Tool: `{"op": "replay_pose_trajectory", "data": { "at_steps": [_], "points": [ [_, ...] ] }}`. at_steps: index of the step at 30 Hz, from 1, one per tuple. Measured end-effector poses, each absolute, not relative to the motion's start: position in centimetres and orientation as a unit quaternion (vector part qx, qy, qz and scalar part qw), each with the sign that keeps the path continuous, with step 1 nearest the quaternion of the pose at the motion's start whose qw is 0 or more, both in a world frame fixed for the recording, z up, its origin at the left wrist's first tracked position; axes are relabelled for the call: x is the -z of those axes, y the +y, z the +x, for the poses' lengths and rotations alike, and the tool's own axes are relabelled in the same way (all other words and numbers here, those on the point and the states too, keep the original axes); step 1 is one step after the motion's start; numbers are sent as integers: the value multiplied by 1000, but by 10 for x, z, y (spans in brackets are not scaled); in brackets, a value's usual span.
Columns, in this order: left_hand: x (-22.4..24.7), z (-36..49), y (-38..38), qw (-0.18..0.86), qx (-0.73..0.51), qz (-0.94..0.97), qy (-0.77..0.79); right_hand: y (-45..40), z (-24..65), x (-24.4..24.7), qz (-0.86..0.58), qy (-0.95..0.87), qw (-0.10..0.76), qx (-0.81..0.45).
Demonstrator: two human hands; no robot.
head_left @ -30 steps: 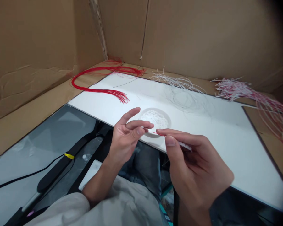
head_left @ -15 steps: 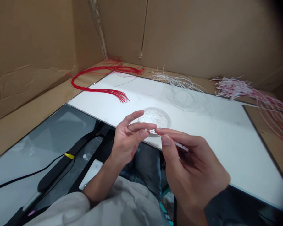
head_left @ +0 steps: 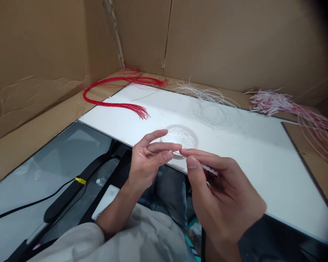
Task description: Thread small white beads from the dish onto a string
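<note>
- Our left hand (head_left: 146, 162) pinches one white bead (head_left: 170, 151) between thumb and forefinger, in front of the bowl (head_left: 196, 140)!
- Our right hand (head_left: 224, 196) grips the red thread (head_left: 176, 153), tip right at that bead; threaded or not, we can't tell!
- We spot strung beads (head_left: 210, 169) showing between our right thumb and fingers!

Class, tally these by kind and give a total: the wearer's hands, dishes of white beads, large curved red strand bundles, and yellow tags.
Hands (left hand and right hand): 2
Dish of white beads: 1
Curved red bundle: 1
Yellow tag: 1
Total: 5
</note>
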State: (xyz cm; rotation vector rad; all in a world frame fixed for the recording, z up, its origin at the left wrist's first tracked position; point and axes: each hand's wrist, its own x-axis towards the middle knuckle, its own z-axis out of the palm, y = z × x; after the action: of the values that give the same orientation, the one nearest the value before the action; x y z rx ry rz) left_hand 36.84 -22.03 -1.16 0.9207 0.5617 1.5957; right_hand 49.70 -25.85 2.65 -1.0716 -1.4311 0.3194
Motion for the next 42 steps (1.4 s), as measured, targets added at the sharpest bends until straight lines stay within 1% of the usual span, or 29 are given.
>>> {"op": "replay_pose_trajectory", "data": {
  "at_steps": [32, 42],
  "points": [
    [19, 364, -220, 516, -681, 452, 255, -257, 499, -28, -473, -632, 602, -118],
    [19, 363, -220, 498, -688, 461, 257, -255, 501, -31, -467, -650, 581, -146]
  ]
}}
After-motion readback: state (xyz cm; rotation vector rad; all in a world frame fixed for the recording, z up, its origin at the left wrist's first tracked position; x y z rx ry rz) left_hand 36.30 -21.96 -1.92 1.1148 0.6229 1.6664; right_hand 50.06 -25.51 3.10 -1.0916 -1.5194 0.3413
